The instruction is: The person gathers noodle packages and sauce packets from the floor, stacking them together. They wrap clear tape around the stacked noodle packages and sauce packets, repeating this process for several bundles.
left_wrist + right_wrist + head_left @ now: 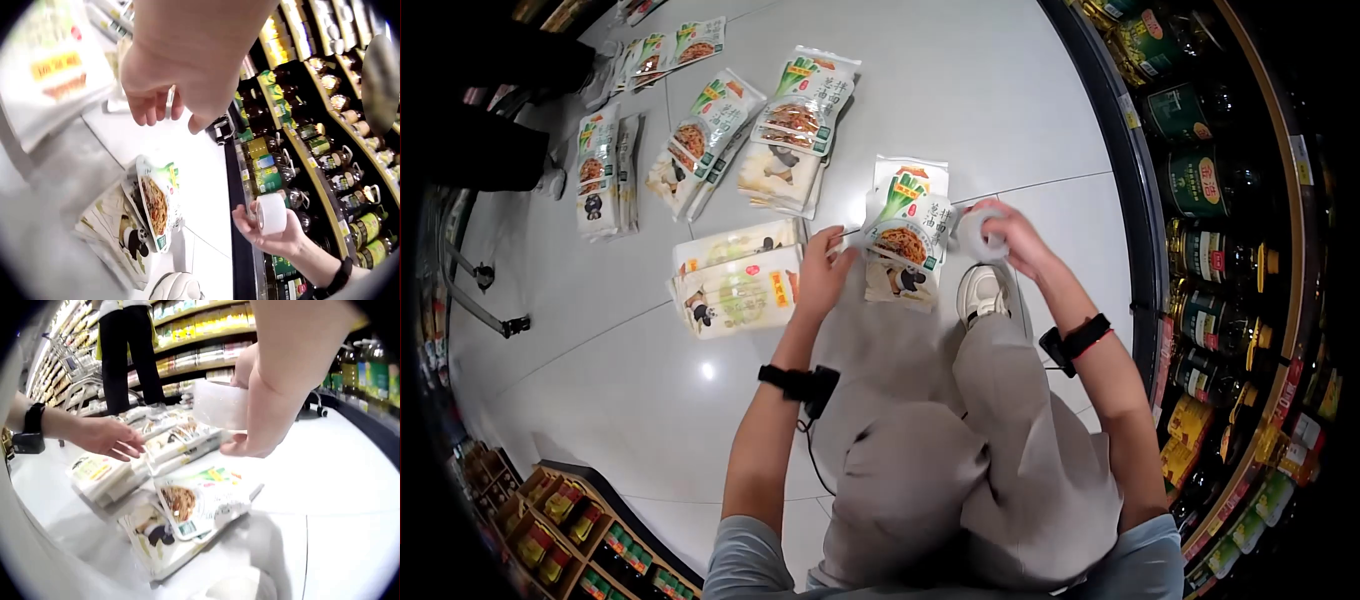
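My right hand grips a wide roll of clear tape, thumb and fingers on its sides. Between my hands, a seasoning pouch picturing noodles and scallions lies on a pale noodle pack with a panda print, on the floor. My left hand hovers by the left edge of this bundle, its fingers loosely bent. In the right wrist view the left hand has its fingers spread apart, with nothing plainly held.
Pale noodle packs lie stacked left of the bundle. Several pouch-topped bundles lie farther off. Shelves of oil bottles line the right side. My shoe is close below the tape. A person in dark trousers stands near a cart.
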A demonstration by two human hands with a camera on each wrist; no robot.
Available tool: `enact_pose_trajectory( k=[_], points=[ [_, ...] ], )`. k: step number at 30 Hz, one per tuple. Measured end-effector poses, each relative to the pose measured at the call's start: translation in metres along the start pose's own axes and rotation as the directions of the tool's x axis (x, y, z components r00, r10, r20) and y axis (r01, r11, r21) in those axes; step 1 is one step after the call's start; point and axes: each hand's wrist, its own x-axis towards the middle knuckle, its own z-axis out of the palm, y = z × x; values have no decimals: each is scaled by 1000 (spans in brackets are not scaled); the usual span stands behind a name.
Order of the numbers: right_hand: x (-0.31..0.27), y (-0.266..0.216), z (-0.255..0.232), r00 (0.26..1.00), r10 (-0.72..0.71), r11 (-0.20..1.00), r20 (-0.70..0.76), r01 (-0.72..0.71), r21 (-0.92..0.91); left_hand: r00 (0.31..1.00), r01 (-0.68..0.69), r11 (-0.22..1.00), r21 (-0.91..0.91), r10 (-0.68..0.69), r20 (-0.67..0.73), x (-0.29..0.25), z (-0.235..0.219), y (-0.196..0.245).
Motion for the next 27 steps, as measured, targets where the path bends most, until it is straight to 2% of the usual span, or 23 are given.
enact_pose_trajectory(
  k=[1,3,4,6,7,8,10,11,12,14,16,17,21,23,27],
  points=[
    [11,15,-5,1000,7,1000,-3,-7,7,1000,7,1000,4,-8,6,15,16,-18],
    [27,40,-6,979,205,976,-17,-206,-76,975,172,982,83,-158,-154,36,42,-42],
    [31,49,-5,975,222,973,-15,-223,-65,973,189,978,91,-174,-149,39,46,-47],
    [37,65,-4,1000,7,930,-16,-12,-368,937,345,920,186,-350,-10,40,49,-53],
    [39,68,-8,998,-4,942,64,26,-335,940,330,928,174,-339,28,36,50,-53],
    [43,73,-10,998,6,945,64,16,-326,936,339,923,182,-350,30,31,53,-53],
    [53,84,-14,954,-199,795,222,290,-533,969,246,964,-97,-245,24,22,59,-54],
    [60,92,-16,936,-245,778,251,345,-525,968,251,964,-90,-250,27,24,60,-55],
    [61,91,-12,937,-243,783,250,342,-520,973,233,970,-73,-233,10,26,59,-57],
    [62,88,-7,959,-263,908,107,283,-307,976,217,975,-52,-218,-5,34,54,-60],
    [61,81,-6,960,-274,918,53,278,-283,983,177,979,104,-181,29,48,49,-54],
    [60,80,-6,959,-285,926,-3,274,-260,985,162,983,90,-166,44,51,49,-51],
    [52,82,-15,960,-281,935,3,274,-224,974,186,960,208,-208,89,47,45,-54],
    [45,78,-16,992,-127,990,10,128,-60,953,262,908,327,-296,57,37,46,-52],
    [54,80,-20,977,-210,975,46,212,-62,970,232,916,329,-244,-4,33,51,-53]
  ],
)
